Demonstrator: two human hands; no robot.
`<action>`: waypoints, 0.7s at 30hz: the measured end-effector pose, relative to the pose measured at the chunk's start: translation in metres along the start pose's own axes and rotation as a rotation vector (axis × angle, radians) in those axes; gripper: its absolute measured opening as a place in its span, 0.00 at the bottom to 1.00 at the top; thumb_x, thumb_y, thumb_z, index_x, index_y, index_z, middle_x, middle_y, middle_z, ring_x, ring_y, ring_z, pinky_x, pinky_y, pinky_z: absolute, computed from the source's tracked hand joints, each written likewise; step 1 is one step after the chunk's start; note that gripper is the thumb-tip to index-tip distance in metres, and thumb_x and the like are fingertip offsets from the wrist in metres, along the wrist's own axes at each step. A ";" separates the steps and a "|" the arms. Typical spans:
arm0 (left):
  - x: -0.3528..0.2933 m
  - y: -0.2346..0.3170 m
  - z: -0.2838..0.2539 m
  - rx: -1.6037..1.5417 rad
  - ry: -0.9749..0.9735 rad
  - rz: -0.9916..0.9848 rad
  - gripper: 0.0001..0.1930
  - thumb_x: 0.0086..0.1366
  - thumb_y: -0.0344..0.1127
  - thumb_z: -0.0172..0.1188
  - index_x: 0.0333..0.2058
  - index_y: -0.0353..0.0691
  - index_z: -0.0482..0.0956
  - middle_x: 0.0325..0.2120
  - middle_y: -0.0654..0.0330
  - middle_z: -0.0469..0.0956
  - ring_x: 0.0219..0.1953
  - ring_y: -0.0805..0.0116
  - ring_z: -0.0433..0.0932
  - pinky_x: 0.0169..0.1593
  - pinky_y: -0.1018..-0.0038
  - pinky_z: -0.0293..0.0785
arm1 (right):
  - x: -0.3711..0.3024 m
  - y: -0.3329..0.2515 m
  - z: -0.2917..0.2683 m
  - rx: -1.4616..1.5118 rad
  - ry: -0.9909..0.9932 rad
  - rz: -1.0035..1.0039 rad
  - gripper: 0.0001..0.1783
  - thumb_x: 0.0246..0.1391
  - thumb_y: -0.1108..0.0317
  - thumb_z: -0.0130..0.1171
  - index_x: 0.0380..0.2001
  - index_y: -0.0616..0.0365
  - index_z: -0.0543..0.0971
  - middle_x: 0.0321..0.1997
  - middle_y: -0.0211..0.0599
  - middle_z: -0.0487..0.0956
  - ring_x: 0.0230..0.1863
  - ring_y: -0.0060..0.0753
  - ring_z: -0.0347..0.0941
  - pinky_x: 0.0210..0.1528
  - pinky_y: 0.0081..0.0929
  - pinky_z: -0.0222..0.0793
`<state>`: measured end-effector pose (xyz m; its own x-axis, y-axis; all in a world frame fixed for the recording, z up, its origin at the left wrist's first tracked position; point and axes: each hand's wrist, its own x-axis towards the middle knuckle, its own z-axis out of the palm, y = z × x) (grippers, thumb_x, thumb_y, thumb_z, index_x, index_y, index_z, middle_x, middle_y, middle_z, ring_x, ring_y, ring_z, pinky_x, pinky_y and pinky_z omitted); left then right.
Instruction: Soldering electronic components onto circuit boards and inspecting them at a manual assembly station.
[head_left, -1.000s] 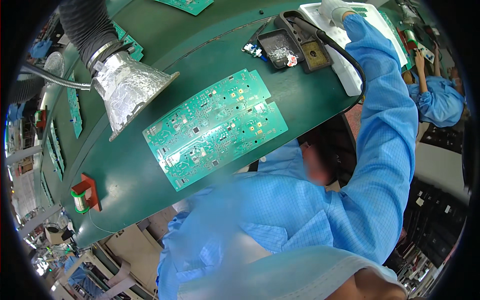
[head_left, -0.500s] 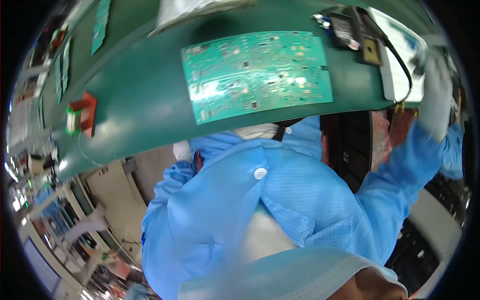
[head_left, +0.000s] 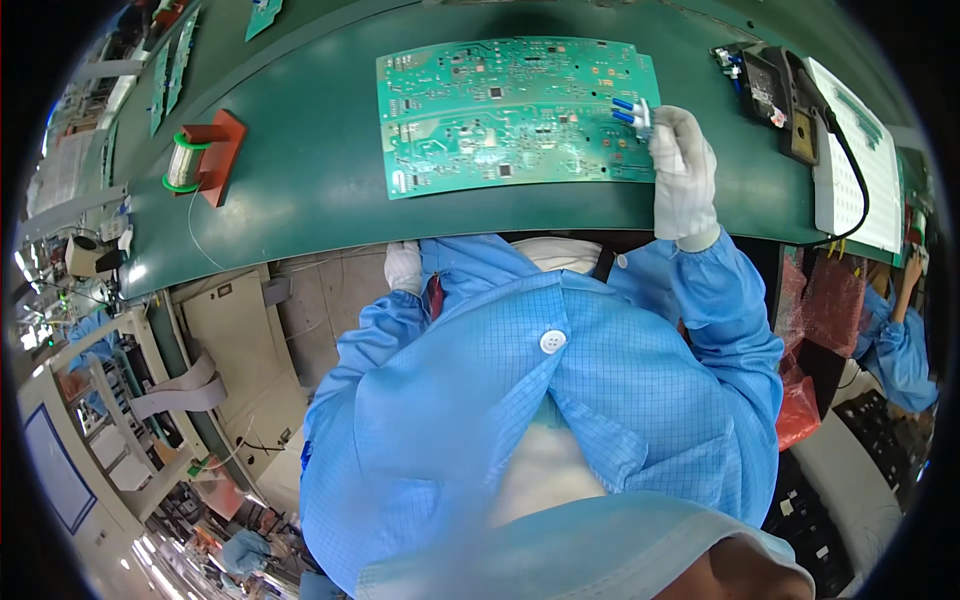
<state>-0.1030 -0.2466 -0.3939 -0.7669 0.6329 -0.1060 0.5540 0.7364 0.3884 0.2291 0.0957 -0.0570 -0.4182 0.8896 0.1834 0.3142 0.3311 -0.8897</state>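
My right hand (head_left: 685, 170), in a white glove, pinches a small white part with blue prongs (head_left: 627, 112), its prongs pointing left. This part hovers over or touches the right end of a green circuit board (head_left: 480, 185); I cannot tell which. The board lies flat on the green bench and carries many small components, with a seam running across it lengthwise. Below the bench's front edge, my left hand (head_left: 403, 267), gloved in white too, hangs beside my body. Its fingers do not show clearly.
A spool of wire (head_left: 185, 160) on a red stand sits at left, its strand trailing over the bench edge. At right are a black device (head_left: 765, 88), more small blue-and-white parts (head_left: 727, 62), a black cable and a white tray (head_left: 830, 190). A co-worker's arm (head_left: 908, 280) shows far right.
My right hand has come from the white tray at far right to the board's right end, now showing the white part with blue prongs. My left hand stays low.
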 end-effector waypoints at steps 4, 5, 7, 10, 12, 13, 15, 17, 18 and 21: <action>-0.007 0.009 -0.006 0.016 0.046 0.016 0.26 0.70 0.54 0.49 0.44 0.32 0.80 0.38 0.32 0.79 0.42 0.33 0.78 0.46 0.49 0.75 | 0.002 -0.006 0.006 0.175 0.073 0.059 0.18 0.68 0.59 0.50 0.48 0.66 0.76 0.36 0.33 0.77 0.36 0.20 0.68 0.40 0.21 0.67; -0.009 0.016 -0.012 -0.039 0.029 -0.022 0.26 0.70 0.54 0.49 0.44 0.32 0.80 0.38 0.32 0.79 0.42 0.33 0.78 0.46 0.48 0.75 | 0.003 -0.007 0.001 0.111 0.104 0.034 0.18 0.69 0.60 0.50 0.48 0.67 0.75 0.36 0.35 0.78 0.36 0.22 0.71 0.41 0.21 0.69; -0.011 0.033 -0.022 -0.047 0.104 0.065 0.26 0.70 0.54 0.49 0.42 0.32 0.80 0.37 0.33 0.79 0.40 0.33 0.78 0.44 0.48 0.76 | 0.004 -0.007 -0.007 0.000 0.167 -0.018 0.18 0.69 0.61 0.49 0.48 0.69 0.74 0.37 0.38 0.81 0.38 0.25 0.76 0.44 0.22 0.71; -0.013 0.050 -0.034 -0.044 0.048 -0.122 0.25 0.70 0.53 0.49 0.39 0.32 0.81 0.34 0.34 0.80 0.36 0.34 0.79 0.40 0.48 0.77 | 0.006 -0.002 -0.010 0.181 0.144 0.048 0.19 0.70 0.61 0.49 0.48 0.71 0.73 0.38 0.42 0.82 0.41 0.29 0.79 0.48 0.25 0.73; -0.011 0.054 -0.038 -0.004 -0.012 -0.186 0.25 0.70 0.53 0.49 0.37 0.32 0.81 0.34 0.35 0.80 0.35 0.35 0.80 0.39 0.48 0.78 | 0.006 0.005 -0.007 0.240 0.123 0.069 0.19 0.70 0.61 0.48 0.49 0.71 0.73 0.38 0.42 0.82 0.41 0.30 0.79 0.48 0.26 0.74; -0.010 0.055 -0.038 0.015 -0.002 -0.165 0.25 0.70 0.52 0.49 0.35 0.32 0.81 0.33 0.35 0.80 0.35 0.35 0.80 0.38 0.49 0.78 | 0.006 0.008 -0.005 0.265 0.123 0.079 0.19 0.70 0.61 0.48 0.49 0.71 0.73 0.38 0.42 0.82 0.41 0.31 0.79 0.49 0.26 0.74; -0.007 0.057 -0.039 0.080 -0.054 -0.168 0.24 0.70 0.52 0.50 0.35 0.32 0.81 0.32 0.35 0.80 0.35 0.35 0.80 0.39 0.49 0.78 | 0.005 0.013 -0.003 0.293 0.122 0.095 0.19 0.70 0.62 0.48 0.49 0.71 0.72 0.38 0.43 0.82 0.41 0.31 0.79 0.49 0.27 0.74; -0.007 0.066 -0.045 0.138 -0.077 -0.124 0.24 0.69 0.51 0.50 0.34 0.32 0.81 0.31 0.35 0.80 0.35 0.35 0.80 0.39 0.49 0.78 | 0.004 0.015 -0.003 0.327 0.117 0.070 0.19 0.69 0.62 0.49 0.49 0.71 0.72 0.39 0.43 0.81 0.43 0.32 0.79 0.49 0.28 0.74; -0.009 0.074 -0.052 0.121 -0.097 -0.175 0.24 0.69 0.50 0.50 0.35 0.31 0.81 0.32 0.34 0.80 0.36 0.36 0.80 0.40 0.50 0.79 | 0.004 0.014 -0.004 0.309 0.118 0.110 0.19 0.69 0.62 0.49 0.49 0.71 0.72 0.39 0.43 0.81 0.43 0.32 0.79 0.49 0.28 0.74; -0.028 0.109 -0.099 -0.044 -0.030 -0.140 0.21 0.69 0.47 0.53 0.36 0.30 0.80 0.33 0.36 0.80 0.36 0.38 0.80 0.39 0.53 0.79 | 0.003 0.005 -0.011 0.210 0.083 0.080 0.20 0.70 0.60 0.48 0.49 0.70 0.72 0.38 0.41 0.81 0.39 0.29 0.77 0.45 0.26 0.73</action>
<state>-0.0534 -0.2073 -0.2581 -0.8253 0.5323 -0.1886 0.4275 0.8070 0.4074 0.2384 0.1038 -0.0565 -0.3252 0.9359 0.1352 0.1559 0.1941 -0.9685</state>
